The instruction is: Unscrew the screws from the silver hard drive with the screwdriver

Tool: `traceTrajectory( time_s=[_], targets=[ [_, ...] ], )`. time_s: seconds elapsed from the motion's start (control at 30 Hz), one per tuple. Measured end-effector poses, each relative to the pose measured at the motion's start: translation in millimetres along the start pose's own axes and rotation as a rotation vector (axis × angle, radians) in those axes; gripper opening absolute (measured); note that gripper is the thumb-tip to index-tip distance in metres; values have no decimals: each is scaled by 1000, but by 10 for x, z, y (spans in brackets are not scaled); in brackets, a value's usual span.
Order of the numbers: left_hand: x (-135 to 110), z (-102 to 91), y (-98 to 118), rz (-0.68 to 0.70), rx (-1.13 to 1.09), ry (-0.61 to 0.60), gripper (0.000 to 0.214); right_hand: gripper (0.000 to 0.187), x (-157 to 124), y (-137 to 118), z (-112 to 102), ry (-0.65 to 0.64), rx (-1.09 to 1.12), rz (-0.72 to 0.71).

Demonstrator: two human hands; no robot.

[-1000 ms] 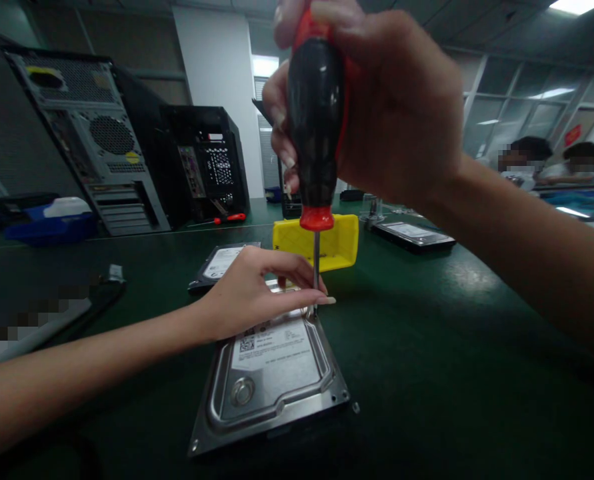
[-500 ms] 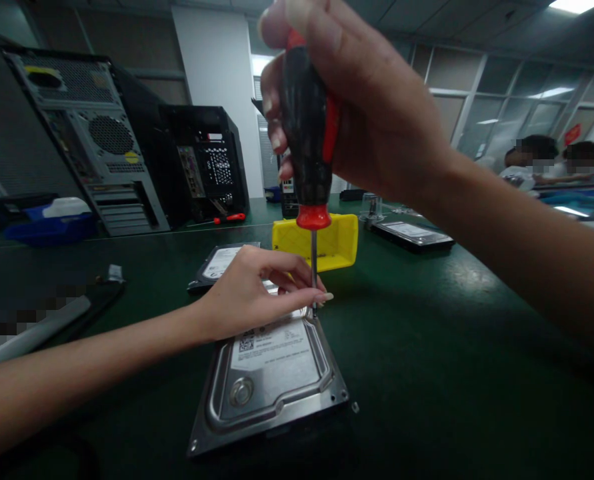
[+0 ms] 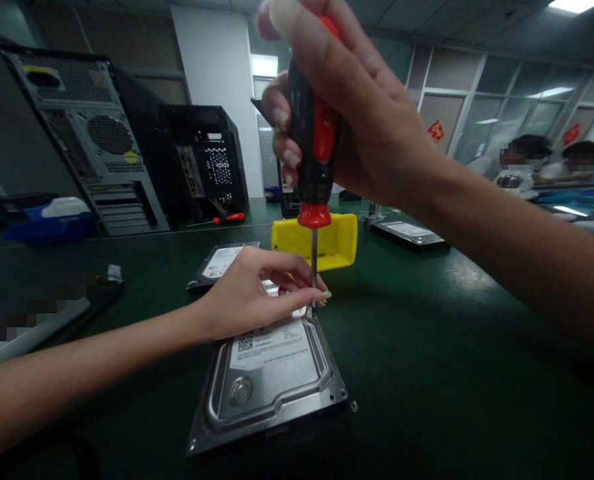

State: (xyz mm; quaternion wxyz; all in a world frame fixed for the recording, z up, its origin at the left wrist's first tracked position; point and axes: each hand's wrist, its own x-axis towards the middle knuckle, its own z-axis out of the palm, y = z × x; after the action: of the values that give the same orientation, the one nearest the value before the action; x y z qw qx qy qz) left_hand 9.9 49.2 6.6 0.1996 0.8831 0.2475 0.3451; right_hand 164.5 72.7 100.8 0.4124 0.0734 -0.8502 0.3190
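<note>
A silver hard drive (image 3: 277,373) with a white label lies flat on the green table in front of me. My right hand (image 3: 341,100) is wrapped round the black and red handle of a screwdriver (image 3: 315,160), held upright. Its tip meets the right edge of the drive's cover, toward the far end; the screw there is too small to make out. My left hand (image 3: 269,287) reaches over the drive's far part and hides it. Thumb and fingertips of that hand pinch the screwdriver's shaft low down, just above the cover.
Behind the drive stands a yellow bin (image 3: 339,243) with small dark bits inside. A second hard drive (image 3: 221,261) is at its left, a third (image 3: 409,233) at the far right. Computer cases (image 3: 141,147), a red-handled screwdriver (image 3: 229,218) and a blue tray (image 3: 51,227) stand further back. People sit at far right.
My right hand has turned about the screwdriver's handle, showing more of its red side. The left hand and the hard drive hold their places.
</note>
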Motion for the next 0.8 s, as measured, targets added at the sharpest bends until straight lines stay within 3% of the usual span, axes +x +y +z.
traceTrajectory(
  time_s=[0.17,0.33,0.5,0.8],
  targets=[
    [-4,-5,13,-7,-17,-9,10,31,-15,-36,13,-8,41,96],
    [-18,-10,-17,-9,-21,-35,12,21,-31,-102,-64,-80,0,113],
    [-20,-8,-34,-16,-30,-54,13,16,-37,-147,-53,-3,25,190],
    [-15,-2,-3,-29,-46,-62,12,13,-27,-10,-39,-24,52,64]
  ],
)
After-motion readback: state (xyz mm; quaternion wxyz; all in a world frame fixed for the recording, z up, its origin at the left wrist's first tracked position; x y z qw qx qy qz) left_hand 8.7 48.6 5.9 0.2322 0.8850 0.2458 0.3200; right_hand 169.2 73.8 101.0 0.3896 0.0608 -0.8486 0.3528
